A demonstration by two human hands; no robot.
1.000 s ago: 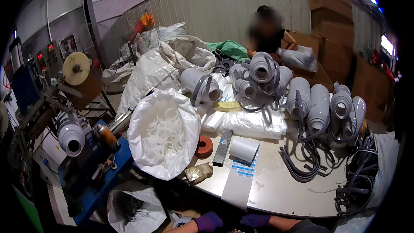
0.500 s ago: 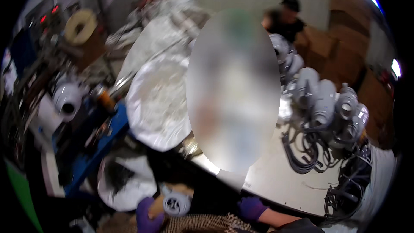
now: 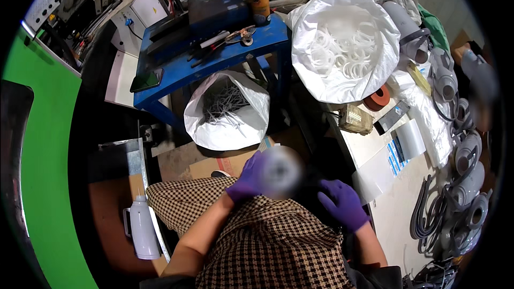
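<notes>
My left hand (image 3: 247,180), in a purple glove, is closed on the edge of a round grey part (image 3: 281,172) above my lap. The part has a pale face and a dark centre, and it is blurred, so its exact kind cannot be told. My right hand (image 3: 342,203), gloved in purple too, hovers to the right of the part with its fingers apart and nothing visible in them. A checked brown and black cloth (image 3: 257,241) covers my lap. Beyond my left hand sits a white bag (image 3: 227,134) of thin grey pieces.
A blue bench (image 3: 214,56) at the upper left holds pliers, a spray can (image 3: 259,1) and a phone (image 3: 146,80). A white sack (image 3: 302,69) of translucent rings stands beyond the worktable (image 3: 399,225). Grey jugs (image 3: 467,184) line the right; another jug (image 3: 143,233) is at lower left.
The view has swung left and downward, bringing the blue bench and my lap into the middle. My left hand still holds the round grey part; my right hand stays apart from it.
</notes>
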